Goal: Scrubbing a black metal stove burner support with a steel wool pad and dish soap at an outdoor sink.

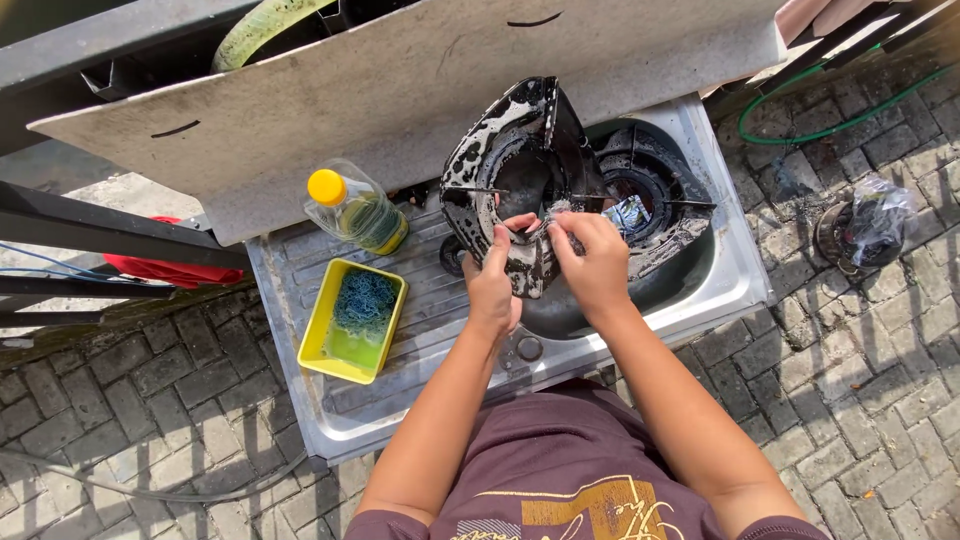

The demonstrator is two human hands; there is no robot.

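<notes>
1. The landmark is the steel sink (pixel 735 290), a basin with a ribbed draining board, standing outdoors on grey paving bricks (pixel 880 400).

2. Over the basin, a black, soapy burner plate (pixel 505 165) is tilted up on edge. It seems to be stood that way so that suds run down into the sink and its face turns toward the person.

3. The left hand (pixel 492 285) is at the plate's lower edge, its grip closed around the rim with the thumb on top. This appears to steady the plate against the rubbing.

4. The right hand (pixel 595 262) is just right of the left, above the basin's near edge. Its fingers are pinched shut on a small scrubbing pad (pixel 553 215), pressed against the plate where the two hands meet.

5. Behind the plate, in the basin, lies a second black ringed burner part (pixel 650 190), wet and apart from the hands.

6. On the draining board left of the basin sits a yellow tray (pixel 322 325) holding greenish liquid and a blue-green scourer, near the left hand.

7. Beyond the tray, at the sink's far edge, a clear bottle with a yellow cap (pixel 355 210) lies leaning.

8. A grey board (pixel 400 90) leans behind the sink, and a green hose (pixel 830 125) lies on the bricks to its far right.
</notes>
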